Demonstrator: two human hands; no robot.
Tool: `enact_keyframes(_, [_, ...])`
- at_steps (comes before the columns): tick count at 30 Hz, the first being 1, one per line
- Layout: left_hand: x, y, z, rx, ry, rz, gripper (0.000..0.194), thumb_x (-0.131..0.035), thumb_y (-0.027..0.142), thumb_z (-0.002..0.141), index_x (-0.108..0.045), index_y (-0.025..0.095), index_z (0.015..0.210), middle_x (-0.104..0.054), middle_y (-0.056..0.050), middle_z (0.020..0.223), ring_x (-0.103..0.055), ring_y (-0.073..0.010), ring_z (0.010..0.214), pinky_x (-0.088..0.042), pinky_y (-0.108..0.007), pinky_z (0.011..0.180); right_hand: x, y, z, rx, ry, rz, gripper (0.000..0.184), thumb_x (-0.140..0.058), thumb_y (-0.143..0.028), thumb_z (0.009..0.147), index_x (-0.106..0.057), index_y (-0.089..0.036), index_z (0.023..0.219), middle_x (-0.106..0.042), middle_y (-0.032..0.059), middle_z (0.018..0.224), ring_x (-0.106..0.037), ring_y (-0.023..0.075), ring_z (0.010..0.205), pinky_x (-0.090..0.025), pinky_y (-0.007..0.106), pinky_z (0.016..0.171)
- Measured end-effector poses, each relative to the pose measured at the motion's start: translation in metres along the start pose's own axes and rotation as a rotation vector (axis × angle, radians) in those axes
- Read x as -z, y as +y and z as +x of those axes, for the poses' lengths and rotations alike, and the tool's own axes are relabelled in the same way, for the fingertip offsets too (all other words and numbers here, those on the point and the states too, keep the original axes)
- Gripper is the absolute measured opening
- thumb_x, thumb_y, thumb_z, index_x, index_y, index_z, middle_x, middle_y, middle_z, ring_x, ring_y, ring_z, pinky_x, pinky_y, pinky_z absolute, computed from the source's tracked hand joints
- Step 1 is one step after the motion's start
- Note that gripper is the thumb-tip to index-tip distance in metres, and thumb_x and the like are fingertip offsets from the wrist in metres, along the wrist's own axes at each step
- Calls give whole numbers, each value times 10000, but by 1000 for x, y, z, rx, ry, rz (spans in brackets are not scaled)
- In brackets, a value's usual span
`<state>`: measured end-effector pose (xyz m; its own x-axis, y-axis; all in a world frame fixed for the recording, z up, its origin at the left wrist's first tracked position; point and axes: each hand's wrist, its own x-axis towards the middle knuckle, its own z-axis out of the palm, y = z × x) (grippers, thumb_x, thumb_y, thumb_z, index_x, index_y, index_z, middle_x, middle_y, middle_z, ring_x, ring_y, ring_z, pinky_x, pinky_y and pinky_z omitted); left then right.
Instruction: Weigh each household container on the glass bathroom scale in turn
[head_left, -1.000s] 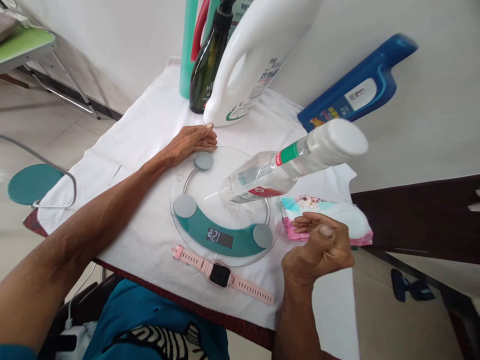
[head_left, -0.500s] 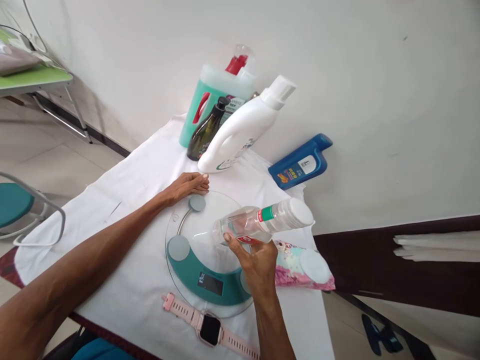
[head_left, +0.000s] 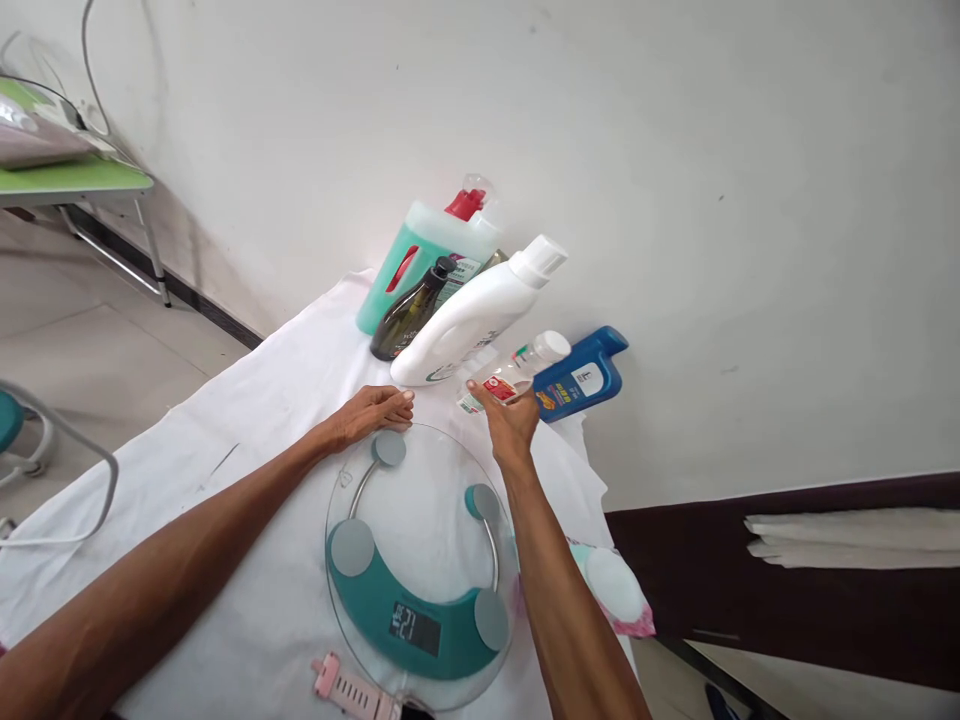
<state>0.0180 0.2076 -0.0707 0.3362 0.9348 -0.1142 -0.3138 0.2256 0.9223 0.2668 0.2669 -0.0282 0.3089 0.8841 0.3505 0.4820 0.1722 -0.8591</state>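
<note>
My right hand (head_left: 511,425) is wrapped round a clear plastic bottle (head_left: 517,372) with a white cap and a red-and-green label. The bottle tilts just above the cloth, between a white detergent bottle (head_left: 480,320) and a blue bottle (head_left: 577,380). At the far left rim of the round glass bathroom scale (head_left: 431,500), my left hand (head_left: 373,412) rests on the cloth, fingers loosely extended and holding nothing. The scale's display is lit with digits. A pink-strapped smartwatch (head_left: 360,692) lies in front of it, partly cut off by the frame.
A dark pump-less bottle (head_left: 411,318) and a green jug (head_left: 386,290) stand against the wall. Right of the scale, my right forearm partly covers a pink-and-mint packet (head_left: 619,585). White cloth (head_left: 247,440) covers the table. A green folding table (head_left: 75,180) stands far left.
My right hand has carried the clear bottle away from above the scale, toward the bottles by the wall. The scale's display now shows larger digits. My left hand stays near the scale's rim.
</note>
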Motion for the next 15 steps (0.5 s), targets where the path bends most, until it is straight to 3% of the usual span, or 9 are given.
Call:
enact_keyframes(5, [0,0,2,2,-6,-8,818,-887,887,670,-737,140,967,-783,-160,1105,-761,-331,1138,-571,-548,1145,-22,18,14,-139,-20,-61,665,-974,-591,550,-684,-207,1009,-781,64,945,-735,291,908,-599,468,880])
enact_keyframes(9, [2,-3,5,5,-4,0,804,-888,871,690,-755,139,994,-795,-169,1136,-770,-326,1129,-570,-551,1155,-22,21,14,-167,-126,-58,694,-953,-622,584,-671,-224,1078,-794,60,1012,-746,280,938,-610,468,916])
enact_keyframes(12, [1,-2,5,11,13,20,805,-884,868,703,-773,140,1029,-801,-166,1141,-773,-325,1127,-575,-547,1153,-6,12,24,-148,-273,-40,803,-991,-573,555,-666,-233,1207,-800,69,1142,-759,281,1037,-627,446,959])
enact_keyframes(15, [0,1,3,21,30,37,819,-886,866,705,-777,134,1056,-802,-164,1138,-776,-325,1134,-573,-540,1163,30,-5,49,-52,-422,-295,944,-1016,-471,574,-609,-212,1386,-724,143,1409,-715,311,1248,-611,457,1056])
